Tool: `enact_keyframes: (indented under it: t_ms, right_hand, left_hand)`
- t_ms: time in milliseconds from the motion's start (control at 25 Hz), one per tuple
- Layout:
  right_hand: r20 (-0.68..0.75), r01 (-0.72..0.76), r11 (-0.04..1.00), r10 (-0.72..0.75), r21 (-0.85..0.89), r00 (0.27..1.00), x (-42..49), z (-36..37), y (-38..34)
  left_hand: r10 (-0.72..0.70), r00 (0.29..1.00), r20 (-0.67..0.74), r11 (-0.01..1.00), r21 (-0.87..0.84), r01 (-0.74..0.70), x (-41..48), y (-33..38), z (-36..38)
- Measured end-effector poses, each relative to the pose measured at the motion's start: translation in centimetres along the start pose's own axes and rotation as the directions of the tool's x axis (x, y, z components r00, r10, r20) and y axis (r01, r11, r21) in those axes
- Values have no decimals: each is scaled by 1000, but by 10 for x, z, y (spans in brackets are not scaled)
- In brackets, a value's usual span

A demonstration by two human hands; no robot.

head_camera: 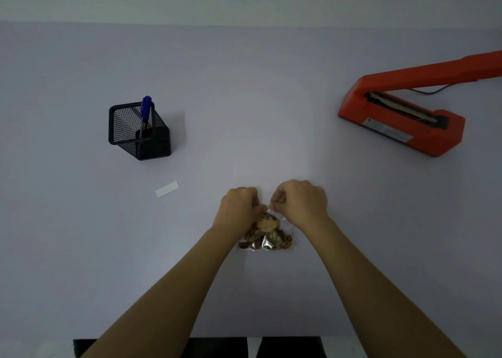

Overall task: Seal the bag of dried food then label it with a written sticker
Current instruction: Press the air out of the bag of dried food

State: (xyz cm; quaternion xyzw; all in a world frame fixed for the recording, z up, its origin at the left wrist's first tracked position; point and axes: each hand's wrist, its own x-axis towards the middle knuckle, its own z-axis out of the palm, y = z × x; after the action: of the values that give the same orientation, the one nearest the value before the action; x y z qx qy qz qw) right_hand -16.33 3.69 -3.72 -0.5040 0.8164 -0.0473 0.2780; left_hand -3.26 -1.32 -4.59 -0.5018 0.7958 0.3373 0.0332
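Note:
A small clear plastic bag of brown dried food [267, 235] lies on the pale table, close to me at the centre. My left hand [239, 208] and my right hand [300, 202] both pinch the bag's top edge, fingers closed on the plastic, knuckles nearly touching. The bag's mouth is hidden between my fingers. A blank white sticker [167, 189] lies flat to the left of my hands. An orange heat sealer [402, 118] stands at the far right with its arm raised.
A black mesh pen holder [138, 130] with a blue marker [146, 110] in it stands at the left. The sealer's black cord [432, 91] trails behind it. The table's near edge [255, 337] runs just below my forearms.

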Motion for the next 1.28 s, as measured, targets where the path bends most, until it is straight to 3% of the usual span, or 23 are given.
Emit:
enact_keyframes:
  t_ms: [280, 640, 920, 1040, 1280]
  right_hand:
    - [-10, -40, 998, 40, 37, 999, -7, 1, -1]
    - [-24, -52, 995, 54, 80, 998, -10, 4, 4]
    - [-41, 69, 991, -65, 116, 997, -10, 6, 5]
    - [-31, 119, 993, -119, -17, 992, -6, 3, 5]
    - [57, 144, 985, -139, -91, 989, 7, -6, 4]
  left_hand:
    - [-172, 985, 0, 983, -61, 172, -4, 0, -1]
    - [-186, 982, -32, 983, -16, 185, -9, -17, -8]
    - [180, 981, -78, 983, 35, -178, -5, -15, 4]
    - [231, 972, -41, 969, 103, -225, 2, -19, 2]
    - [191, 975, 116, 965, 158, -208, 21, -13, -15]
